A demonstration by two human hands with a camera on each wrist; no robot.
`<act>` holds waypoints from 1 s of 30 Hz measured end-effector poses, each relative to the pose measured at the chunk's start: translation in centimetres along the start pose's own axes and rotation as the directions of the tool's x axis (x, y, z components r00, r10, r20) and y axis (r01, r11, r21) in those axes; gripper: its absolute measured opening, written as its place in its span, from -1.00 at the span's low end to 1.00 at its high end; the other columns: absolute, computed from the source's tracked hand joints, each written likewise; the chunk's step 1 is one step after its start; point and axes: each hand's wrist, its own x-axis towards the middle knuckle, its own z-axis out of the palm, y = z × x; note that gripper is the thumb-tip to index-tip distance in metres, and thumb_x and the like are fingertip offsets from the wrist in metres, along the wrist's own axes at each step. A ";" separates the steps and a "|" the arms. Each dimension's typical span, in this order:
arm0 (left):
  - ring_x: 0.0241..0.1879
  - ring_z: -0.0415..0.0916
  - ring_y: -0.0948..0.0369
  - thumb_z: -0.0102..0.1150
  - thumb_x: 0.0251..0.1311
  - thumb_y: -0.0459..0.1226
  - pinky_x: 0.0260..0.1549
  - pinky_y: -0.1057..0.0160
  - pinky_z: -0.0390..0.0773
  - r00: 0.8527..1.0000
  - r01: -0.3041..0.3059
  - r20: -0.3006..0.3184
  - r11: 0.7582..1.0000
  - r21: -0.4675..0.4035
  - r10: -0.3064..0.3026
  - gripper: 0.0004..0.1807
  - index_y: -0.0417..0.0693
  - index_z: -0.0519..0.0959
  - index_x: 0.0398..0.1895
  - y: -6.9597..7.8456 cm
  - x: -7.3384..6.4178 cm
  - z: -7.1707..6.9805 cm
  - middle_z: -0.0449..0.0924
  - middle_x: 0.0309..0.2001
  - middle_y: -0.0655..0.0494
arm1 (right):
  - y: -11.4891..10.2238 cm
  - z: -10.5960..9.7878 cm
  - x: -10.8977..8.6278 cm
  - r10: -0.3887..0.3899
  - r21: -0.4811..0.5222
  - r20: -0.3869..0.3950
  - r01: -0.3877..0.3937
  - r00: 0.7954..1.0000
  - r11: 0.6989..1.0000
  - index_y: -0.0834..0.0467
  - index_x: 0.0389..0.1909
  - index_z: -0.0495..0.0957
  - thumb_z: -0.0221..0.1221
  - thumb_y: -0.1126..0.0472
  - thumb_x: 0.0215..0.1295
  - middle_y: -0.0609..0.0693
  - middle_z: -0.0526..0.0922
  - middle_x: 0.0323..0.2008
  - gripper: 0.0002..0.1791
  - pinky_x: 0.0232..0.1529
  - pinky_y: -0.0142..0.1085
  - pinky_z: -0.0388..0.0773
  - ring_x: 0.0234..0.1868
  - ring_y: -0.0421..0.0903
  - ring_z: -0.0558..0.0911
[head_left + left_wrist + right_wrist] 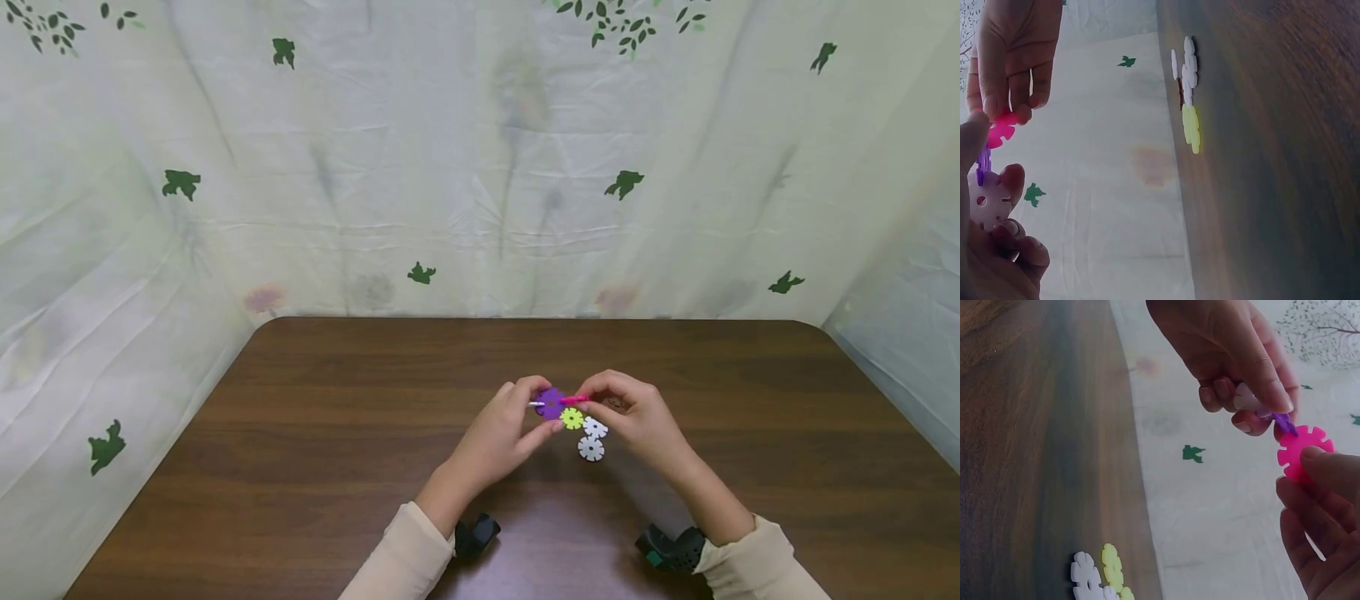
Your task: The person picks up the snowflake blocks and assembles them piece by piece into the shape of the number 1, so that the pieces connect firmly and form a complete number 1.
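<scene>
My left hand (495, 437) pinches a purple notched building disc (551, 403) and a white notched disc (990, 209) joined to it. Between thumb and fingers, my right hand (637, 417) pinches a bright pink notched disc (1305, 453). The pink disc meets the purple one edge to edge, set at an angle to it, with their slots at the contact. Both hands are raised above the table, facing each other. Part of the white disc is covered by the left fingers.
On the brown table (337, 467) below the hands lie a yellow-green notched disc (572, 418) and white notched discs (591, 450). A brown disc (1180, 94) shows edge-on near them. A pale printed curtain (450, 167) hangs behind the table's far edge.
</scene>
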 end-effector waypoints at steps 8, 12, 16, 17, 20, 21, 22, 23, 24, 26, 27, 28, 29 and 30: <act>-0.34 0.30 0.24 0.20 0.10 -0.19 -0.39 0.37 0.36 1.000 -0.016 0.020 0.999 0.045 0.015 -0.55 -0.19 0.30 -0.03 0.2 -0.1 0.0 0.47 -0.26 0.12 | 1.6 0.4 -0.3 -0.091 -0.010 -0.041 0.091 0.995 0.996 0.26 -0.44 0.57 0.22 0.61 -0.10 0.04 0.59 -0.45 -0.77 -0.44 -0.45 0.45 -0.41 -0.15 0.54; -0.34 0.29 0.24 0.20 0.10 -0.18 -0.39 0.37 0.35 1.000 -0.024 0.019 0.999 0.047 0.023 -0.55 -0.19 0.29 -0.04 0.1 -0.1 0.2 0.47 -0.26 0.12 | 3.0 0.5 -0.6 -0.110 -0.016 -0.050 0.109 0.993 0.994 0.21 -0.43 0.59 0.23 0.60 -0.12 -0.01 0.60 -0.44 -0.73 -0.42 -0.44 0.44 -0.40 -0.16 0.54; -0.31 0.34 0.19 0.22 0.08 -0.19 -0.35 0.35 0.38 1.000 -0.013 0.002 1.000 0.005 0.013 -0.54 -0.18 0.30 -0.02 -0.1 -0.2 0.2 0.47 -0.24 0.11 | 2.5 0.5 -0.5 -0.087 -0.021 -0.028 0.087 0.996 0.996 0.23 -0.40 0.59 0.22 0.58 -0.08 0.01 0.60 -0.42 -0.76 -0.42 -0.44 0.45 -0.38 -0.16 0.55; -0.29 0.35 0.18 0.22 0.08 -0.19 -0.33 0.34 0.39 1.000 -0.011 -0.004 1.000 -0.008 0.011 -0.54 -0.19 0.31 -0.02 -0.2 -0.2 0.2 0.48 -0.23 0.10 | 2.1 0.5 -0.4 -0.077 -0.026 -0.022 0.076 0.997 0.997 0.25 -0.39 0.59 0.22 0.57 -0.07 0.02 0.60 -0.41 -0.77 -0.41 -0.43 0.46 -0.38 -0.15 0.55; -0.23 0.37 0.18 0.24 0.06 -0.21 -0.24 0.31 0.41 1.000 -0.005 -0.020 0.999 -0.039 0.004 -0.53 -0.20 0.34 -0.01 -0.4 -0.1 0.2 0.48 -0.18 0.09 | 0.8 0.4 -0.2 -0.035 -0.037 -0.011 0.035 0.999 0.999 0.32 -0.36 0.57 0.22 0.57 -0.06 0.07 0.60 -0.39 -0.80 -0.41 -0.41 0.49 -0.38 -0.13 0.55; -0.21 0.38 0.19 0.25 0.05 -0.22 -0.21 0.31 0.41 1.000 -0.003 -0.024 0.999 -0.044 0.002 -0.53 -0.20 0.35 -0.01 -0.4 -0.1 0.1 0.48 -0.17 0.09 | 0.3 0.3 -0.1 -0.019 -0.038 -0.009 0.019 1.000 0.999 0.33 -0.36 0.57 0.22 0.56 -0.05 0.08 0.60 -0.39 -0.81 -0.41 -0.40 0.50 -0.38 -0.12 0.56; -0.19 0.38 0.20 0.25 0.05 -0.22 -0.18 0.31 0.41 1.000 -0.004 -0.027 0.999 -0.051 0.002 -0.53 -0.20 0.35 0.00 -0.4 -0.1 0.1 0.47 -0.16 0.09 | 0.0 0.2 -0.1 -0.002 -0.038 -0.006 0.002 1.000 0.999 0.34 -0.35 0.56 0.21 0.56 -0.04 0.10 0.60 -0.38 -0.81 -0.41 -0.38 0.51 -0.38 -0.12 0.56; -0.20 0.39 0.21 0.25 0.04 -0.22 -0.19 0.32 0.42 1.000 -0.002 -0.029 0.998 -0.057 0.000 -0.52 -0.20 0.36 0.01 -0.5 -0.1 0.1 0.47 -0.16 0.09 | -0.2 0.2 0.0 0.019 -0.036 -0.005 -0.019 1.000 0.999 0.35 -0.35 0.56 0.21 0.55 -0.04 0.10 0.60 -0.38 -0.81 -0.41 -0.36 0.52 -0.38 -0.11 0.56; -0.20 0.40 0.21 0.26 0.04 -0.22 -0.20 0.34 0.43 0.999 0.000 -0.032 0.998 -0.060 -0.002 -0.52 -0.20 0.36 0.01 -0.5 -0.1 0.1 0.46 -0.15 0.09 | -0.3 0.2 0.0 0.037 -0.032 -0.002 -0.037 0.999 0.999 0.35 -0.34 0.55 0.21 0.55 -0.03 0.11 0.60 -0.38 -0.82 -0.41 -0.35 0.52 -0.38 -0.10 0.56; -0.20 0.42 0.23 0.27 0.04 -0.21 -0.19 0.36 0.43 0.999 0.006 -0.038 0.998 -0.060 -0.008 -0.50 -0.19 0.37 0.03 -0.5 0.0 0.0 0.46 -0.14 0.09 | -0.3 0.1 0.0 0.065 -0.024 0.004 -0.065 0.998 0.998 0.34 -0.34 0.55 0.20 0.53 0.00 0.11 0.60 -0.38 -0.83 -0.41 -0.34 0.52 -0.39 -0.10 0.56; -0.18 0.42 0.24 0.27 0.03 -0.19 -0.18 0.37 0.43 0.999 0.009 -0.039 0.998 -0.058 -0.012 -0.48 -0.18 0.37 0.05 -0.5 0.0 0.0 0.45 -0.13 0.09 | -0.2 0.1 0.0 0.079 -0.011 0.005 -0.079 0.997 0.997 0.34 -0.33 0.55 0.20 0.52 0.01 0.11 0.60 -0.38 -0.83 -0.41 -0.33 0.53 -0.39 -0.08 0.56; -0.17 0.43 0.24 0.27 0.03 -0.18 -0.16 0.38 0.43 0.999 0.010 -0.044 0.998 -0.056 -0.013 -0.47 -0.17 0.37 0.06 -0.5 0.0 0.0 0.45 -0.11 0.08 | 0.0 0.1 -0.1 0.090 0.003 0.004 -0.090 0.996 0.996 0.33 -0.32 0.55 0.20 0.52 0.01 0.11 0.60 -0.38 -0.83 -0.41 -0.33 0.53 -0.40 -0.07 0.56; -0.15 0.43 0.24 0.28 0.02 -0.17 -0.15 0.39 0.42 0.999 0.009 -0.049 0.998 -0.055 -0.011 -0.46 -0.17 0.37 0.06 -0.5 0.0 0.0 0.44 -0.09 0.07 | 0.1 0.1 -0.1 0.096 0.021 0.004 -0.096 0.995 0.995 0.33 -0.31 0.55 0.20 0.51 0.02 0.11 0.60 -0.38 -0.83 -0.42 -0.33 0.52 -0.41 -0.07 0.56; -0.12 0.43 0.24 0.29 0.01 -0.16 -0.11 0.39 0.40 0.999 0.003 -0.054 0.998 -0.055 -0.006 -0.44 -0.16 0.37 0.07 -0.5 0.0 -0.1 0.44 -0.07 0.06 | 0.5 0.1 -0.1 0.106 0.042 0.002 -0.106 0.994 0.993 0.32 -0.30 0.55 0.20 0.51 0.02 0.11 0.60 -0.38 -0.82 -0.42 -0.34 0.52 -0.43 -0.05 0.56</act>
